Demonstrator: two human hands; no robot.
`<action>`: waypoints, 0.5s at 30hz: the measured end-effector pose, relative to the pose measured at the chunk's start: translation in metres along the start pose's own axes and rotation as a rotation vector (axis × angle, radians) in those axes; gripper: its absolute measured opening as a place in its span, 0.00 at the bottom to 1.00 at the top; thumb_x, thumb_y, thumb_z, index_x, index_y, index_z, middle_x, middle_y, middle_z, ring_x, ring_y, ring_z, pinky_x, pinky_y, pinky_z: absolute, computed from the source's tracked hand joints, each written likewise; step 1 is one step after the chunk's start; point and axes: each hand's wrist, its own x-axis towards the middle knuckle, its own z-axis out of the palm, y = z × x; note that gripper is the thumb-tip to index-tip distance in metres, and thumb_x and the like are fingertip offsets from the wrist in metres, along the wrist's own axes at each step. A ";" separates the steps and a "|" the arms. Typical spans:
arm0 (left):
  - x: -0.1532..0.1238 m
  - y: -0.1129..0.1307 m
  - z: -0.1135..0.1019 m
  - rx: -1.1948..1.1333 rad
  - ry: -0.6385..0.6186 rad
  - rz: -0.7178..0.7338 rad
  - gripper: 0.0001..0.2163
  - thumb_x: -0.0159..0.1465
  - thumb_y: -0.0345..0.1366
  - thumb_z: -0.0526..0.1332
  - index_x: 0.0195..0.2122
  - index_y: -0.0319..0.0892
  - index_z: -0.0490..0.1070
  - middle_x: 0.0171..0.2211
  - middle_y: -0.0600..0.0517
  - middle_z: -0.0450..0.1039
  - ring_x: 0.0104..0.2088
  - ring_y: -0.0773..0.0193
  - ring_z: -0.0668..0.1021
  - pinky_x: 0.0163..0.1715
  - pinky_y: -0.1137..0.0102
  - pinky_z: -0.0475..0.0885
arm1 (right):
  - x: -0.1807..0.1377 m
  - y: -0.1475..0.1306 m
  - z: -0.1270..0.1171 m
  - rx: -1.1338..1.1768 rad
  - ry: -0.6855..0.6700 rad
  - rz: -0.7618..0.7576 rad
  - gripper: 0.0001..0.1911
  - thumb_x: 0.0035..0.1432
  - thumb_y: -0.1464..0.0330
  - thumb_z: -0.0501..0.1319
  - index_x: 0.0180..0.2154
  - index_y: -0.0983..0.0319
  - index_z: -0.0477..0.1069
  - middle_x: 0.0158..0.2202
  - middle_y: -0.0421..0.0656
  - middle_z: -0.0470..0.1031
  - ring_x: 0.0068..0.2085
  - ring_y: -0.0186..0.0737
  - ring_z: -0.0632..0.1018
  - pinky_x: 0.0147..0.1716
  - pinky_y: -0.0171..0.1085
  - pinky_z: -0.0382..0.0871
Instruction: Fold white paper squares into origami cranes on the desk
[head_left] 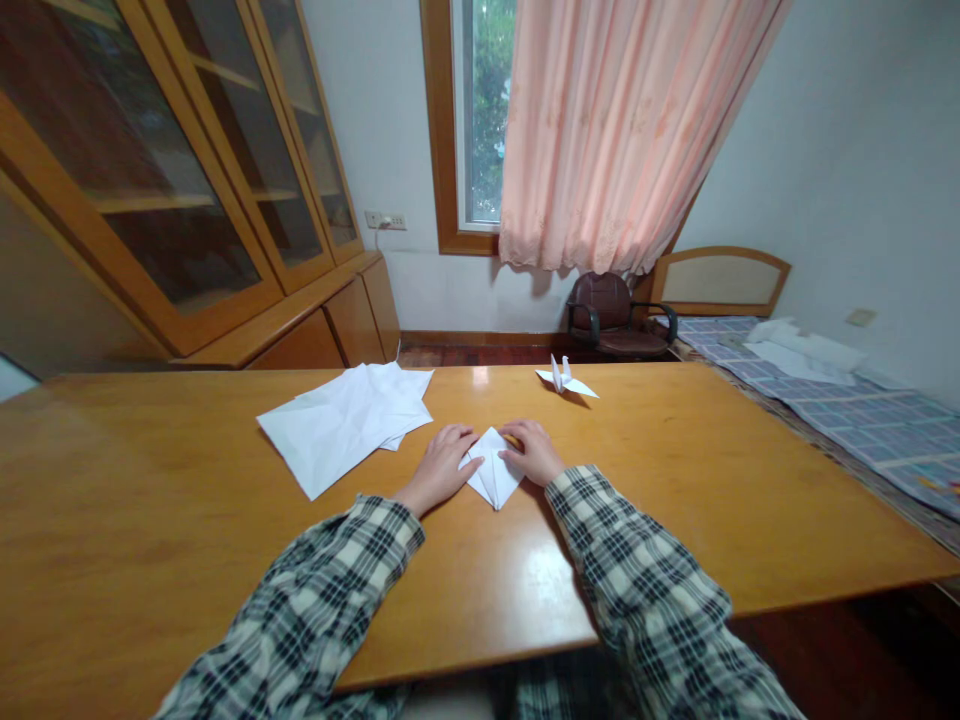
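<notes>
A small white folded paper (494, 482), diamond-shaped with creases running to its near point, lies on the wooden table in front of me. My left hand (444, 462) grips its left corner, thumb on top and fingers curled along the edge. On the opposite corner, my right hand (534, 452) does the same, its thumb pressing the upper face. The fingertips partly cover both side corners. Beyond my right hand stands a finished white paper crane (562, 378) with spread wings. Left of my left hand lies a loose pile of white paper sheets (337, 425).
The wooden table (165, 520) has its near edge just in front of my body. Past the far edge are a brown armchair (611, 315) and a pink curtain (615, 130). A glass-door cabinet (262, 280) stands at left, a bed (847, 400) at right.
</notes>
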 end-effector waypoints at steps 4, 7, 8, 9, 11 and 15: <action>0.000 0.000 -0.001 -0.028 0.019 0.018 0.15 0.63 0.40 0.55 0.51 0.43 0.68 0.52 0.46 0.66 0.54 0.55 0.65 0.56 0.57 0.60 | 0.000 0.000 -0.001 0.024 0.021 -0.006 0.18 0.49 0.70 0.66 0.44 0.59 0.71 0.46 0.46 0.71 0.50 0.45 0.67 0.51 0.45 0.58; 0.000 0.000 -0.002 -0.063 0.038 0.040 0.14 0.63 0.37 0.56 0.49 0.43 0.68 0.49 0.47 0.67 0.52 0.56 0.66 0.54 0.58 0.62 | 0.000 0.000 -0.001 0.035 0.031 -0.010 0.17 0.48 0.71 0.66 0.42 0.60 0.71 0.44 0.45 0.71 0.48 0.45 0.68 0.50 0.45 0.59; 0.000 0.000 -0.003 -0.074 0.045 0.047 0.13 0.63 0.37 0.56 0.48 0.43 0.68 0.49 0.47 0.68 0.52 0.56 0.67 0.54 0.58 0.62 | 0.000 0.000 -0.001 0.038 0.034 -0.014 0.16 0.47 0.72 0.66 0.42 0.60 0.70 0.44 0.45 0.71 0.48 0.44 0.68 0.49 0.44 0.59; 0.000 0.001 -0.003 -0.083 0.050 0.054 0.13 0.62 0.36 0.56 0.48 0.43 0.68 0.48 0.47 0.68 0.51 0.56 0.67 0.54 0.58 0.62 | 0.000 -0.001 -0.001 0.041 0.038 -0.018 0.16 0.47 0.72 0.65 0.41 0.60 0.70 0.43 0.44 0.71 0.47 0.44 0.68 0.49 0.44 0.59; 0.001 0.002 -0.004 -0.094 0.055 0.064 0.12 0.62 0.36 0.56 0.46 0.43 0.68 0.48 0.47 0.68 0.51 0.56 0.67 0.54 0.58 0.63 | -0.001 -0.001 -0.001 0.045 0.045 -0.027 0.14 0.48 0.72 0.65 0.39 0.60 0.70 0.42 0.44 0.71 0.47 0.44 0.68 0.48 0.44 0.59; 0.001 0.004 -0.006 -0.099 0.049 0.067 0.11 0.62 0.35 0.56 0.45 0.43 0.68 0.47 0.48 0.69 0.50 0.56 0.68 0.53 0.58 0.63 | -0.001 -0.001 -0.001 0.043 0.043 -0.041 0.11 0.48 0.73 0.64 0.37 0.60 0.69 0.41 0.43 0.71 0.46 0.43 0.68 0.48 0.43 0.59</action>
